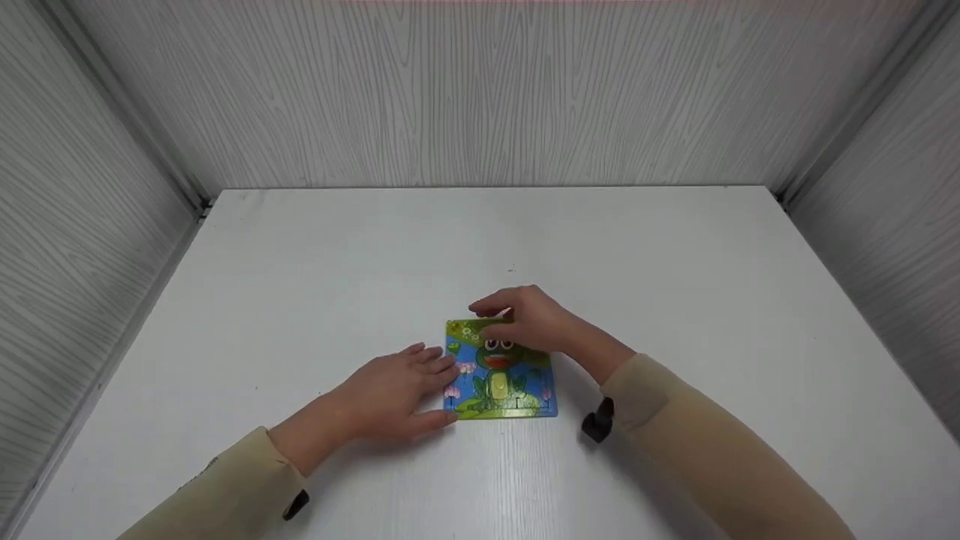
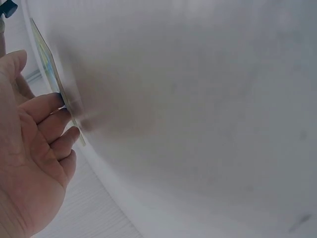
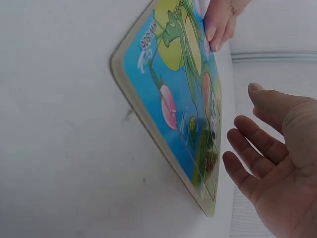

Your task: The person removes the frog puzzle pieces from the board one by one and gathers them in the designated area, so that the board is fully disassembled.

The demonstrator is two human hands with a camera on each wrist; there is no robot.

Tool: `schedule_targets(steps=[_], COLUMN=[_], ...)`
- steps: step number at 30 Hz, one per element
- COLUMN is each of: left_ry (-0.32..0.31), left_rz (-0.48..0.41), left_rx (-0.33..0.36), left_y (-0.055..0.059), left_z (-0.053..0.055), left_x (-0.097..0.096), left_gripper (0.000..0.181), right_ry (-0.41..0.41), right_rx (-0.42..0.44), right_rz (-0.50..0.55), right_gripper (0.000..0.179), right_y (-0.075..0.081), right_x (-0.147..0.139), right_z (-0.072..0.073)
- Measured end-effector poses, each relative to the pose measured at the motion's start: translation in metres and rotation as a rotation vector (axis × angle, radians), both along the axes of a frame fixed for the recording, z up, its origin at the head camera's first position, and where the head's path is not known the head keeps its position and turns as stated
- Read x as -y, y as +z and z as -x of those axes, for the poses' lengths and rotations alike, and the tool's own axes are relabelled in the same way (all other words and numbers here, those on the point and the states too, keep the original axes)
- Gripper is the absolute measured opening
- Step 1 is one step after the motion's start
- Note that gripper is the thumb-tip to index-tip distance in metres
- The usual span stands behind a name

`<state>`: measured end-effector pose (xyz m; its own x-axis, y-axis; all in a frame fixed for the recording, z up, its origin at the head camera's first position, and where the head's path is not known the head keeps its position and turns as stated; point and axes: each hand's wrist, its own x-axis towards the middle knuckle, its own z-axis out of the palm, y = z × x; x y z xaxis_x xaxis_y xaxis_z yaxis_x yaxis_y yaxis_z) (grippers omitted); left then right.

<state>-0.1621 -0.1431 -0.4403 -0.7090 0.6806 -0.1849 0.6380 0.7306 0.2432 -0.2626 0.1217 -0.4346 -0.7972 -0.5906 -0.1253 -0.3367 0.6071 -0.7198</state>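
A square frog picture puzzle (image 1: 499, 390) lies flat on the white table, showing a green frog, pink flowers and blue water. My left hand (image 1: 390, 394) rests beside it, its fingertips and thumb touching the left edge. In the left wrist view the puzzle (image 2: 52, 69) is seen nearly edge-on, against the fingertips. Over the puzzle's upper right part hovers my right hand (image 1: 536, 319), covering some of the picture. The right wrist view shows that hand (image 3: 277, 163) with loosely bent fingers, apart from the puzzle (image 3: 171, 106) and holding nothing.
The white tabletop (image 1: 337, 255) is bounded by a pale wood-grain panel (image 1: 465, 97) at the back and similar panels at left (image 1: 82, 165) and right (image 1: 885, 157). Dark straps (image 1: 598, 421) hang below both sleeve cuffs.
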Motion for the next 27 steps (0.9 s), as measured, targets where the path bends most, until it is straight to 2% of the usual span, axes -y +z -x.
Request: schedule_targets(steps=[5,13,27], left_ry=[0.001,0.002,0.023], left_rz=[-0.004,-0.010,-0.018], left_rx=[0.005,0.010,0.019], left_y=[-0.002,-0.004,-0.007], left_z=[0.000,0.001,-0.001], left_x=[0.001,0.001,0.000], left_gripper=[0.076,0.078,0.078], right_ry=[0.012,0.077,0.086], right_rx=[0.011,-0.018,-0.002], right_rz=[-0.029,-0.043,-0.036], right_gripper=[0.044,0.042,0.038], right_y=[-0.011,-0.024,-0.029], right_x=[0.009,0.011,0.010], right_z=[0.006,0.009,0.010])
